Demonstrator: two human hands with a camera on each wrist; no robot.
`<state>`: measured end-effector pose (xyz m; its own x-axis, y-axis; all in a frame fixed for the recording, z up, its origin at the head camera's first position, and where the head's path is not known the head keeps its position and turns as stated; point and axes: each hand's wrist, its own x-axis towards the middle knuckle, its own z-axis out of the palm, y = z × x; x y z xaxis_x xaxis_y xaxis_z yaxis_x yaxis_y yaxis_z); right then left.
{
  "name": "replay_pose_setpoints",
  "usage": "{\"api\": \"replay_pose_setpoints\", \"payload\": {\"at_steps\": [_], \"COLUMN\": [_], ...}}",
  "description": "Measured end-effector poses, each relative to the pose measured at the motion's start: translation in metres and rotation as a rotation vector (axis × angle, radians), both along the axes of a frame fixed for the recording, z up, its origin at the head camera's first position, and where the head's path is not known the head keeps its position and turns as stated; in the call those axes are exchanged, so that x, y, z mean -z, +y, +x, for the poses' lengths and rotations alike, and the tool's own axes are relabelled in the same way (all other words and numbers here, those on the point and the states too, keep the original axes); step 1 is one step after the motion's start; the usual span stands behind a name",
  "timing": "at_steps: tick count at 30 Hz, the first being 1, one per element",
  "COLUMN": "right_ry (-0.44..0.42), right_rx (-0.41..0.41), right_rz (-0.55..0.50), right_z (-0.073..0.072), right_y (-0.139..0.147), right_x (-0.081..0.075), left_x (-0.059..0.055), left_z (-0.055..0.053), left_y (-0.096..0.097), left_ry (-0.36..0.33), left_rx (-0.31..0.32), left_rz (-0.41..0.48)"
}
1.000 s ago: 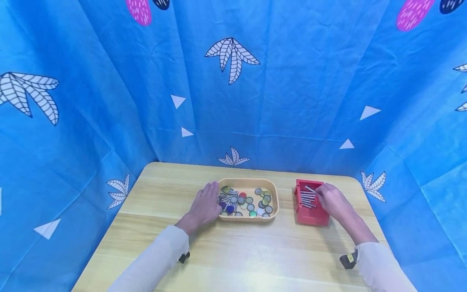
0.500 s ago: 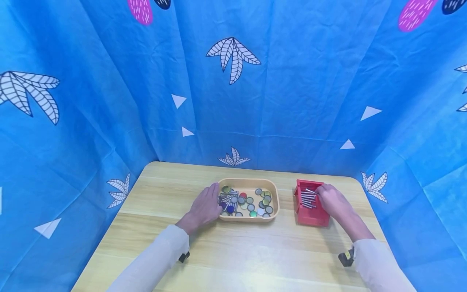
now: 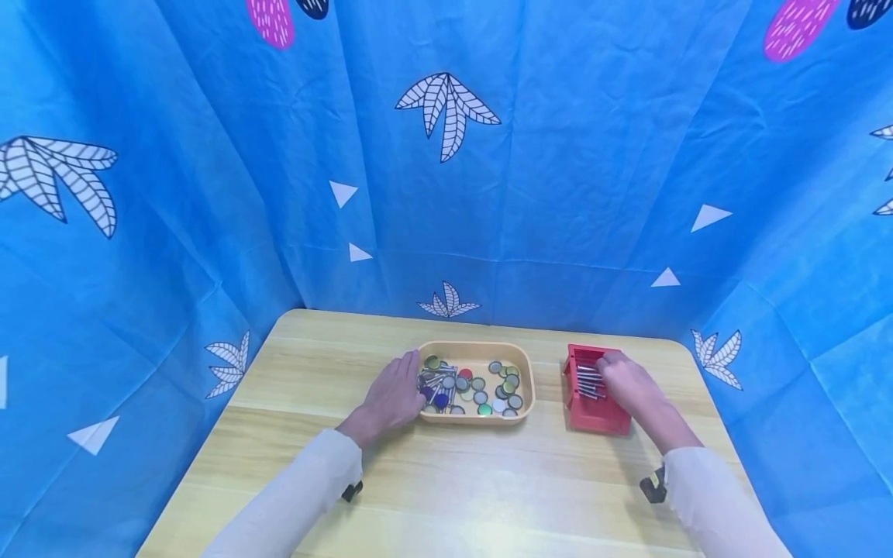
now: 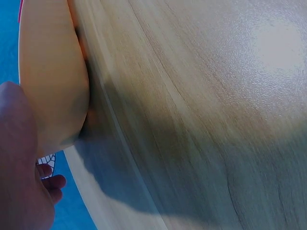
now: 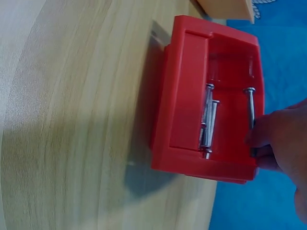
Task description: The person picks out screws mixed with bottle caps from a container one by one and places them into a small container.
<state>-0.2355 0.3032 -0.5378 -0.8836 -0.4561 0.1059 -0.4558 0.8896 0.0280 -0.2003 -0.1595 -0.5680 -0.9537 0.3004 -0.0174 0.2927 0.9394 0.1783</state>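
My left hand grips the left end of a beige oblong tray; in the left wrist view the thumb side lies against the tray wall and some fingertips curl below its end. Bottle caps, mostly silver with some blue, green and red, lie in the tray with a heap of long metal screws at its left. My right hand reaches into a red plastic bin and pinches a silver flat-headed screw near its far wall. Several more screws lie on the bin floor.
Both containers stand on a light wooden table, the bin right of the tray with a gap between. A blue patterned curtain closes off the back and sides. Each sleeve has a small black device at the wrist.
The right hand has shifted slightly left and deeper into the red bin; the screw that stood out slanted at its fingertips now hangs lower. The left hand and the tray have stayed put.
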Motion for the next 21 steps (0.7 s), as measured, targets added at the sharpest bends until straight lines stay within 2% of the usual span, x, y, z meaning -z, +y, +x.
{"api": "replay_pose_setpoints", "payload": {"at_steps": [5, 9, 17, 21], "right_ry": [0.012, 0.018, -0.099, -0.122], "right_rx": [-0.038, -0.053, -0.004, 0.003], "right_rz": [0.074, 0.095, 0.098, 0.103], "right_z": [-0.003, -0.007, -0.016, -0.019], "right_y": [-0.003, -0.003, -0.008, -0.010], "right_x": [0.007, 0.014, 0.020, 0.025], "left_x": [0.003, 0.005, 0.005, 0.006], "left_z": [0.000, -0.001, -0.002, -0.002], "left_y": [-0.001, -0.001, -0.002, -0.002], "left_ry": [-0.004, 0.015, 0.004, 0.005], "left_rx": [-0.005, 0.004, -0.005, -0.002], "left_rz": [0.000, 0.007, -0.020, -0.020]}}
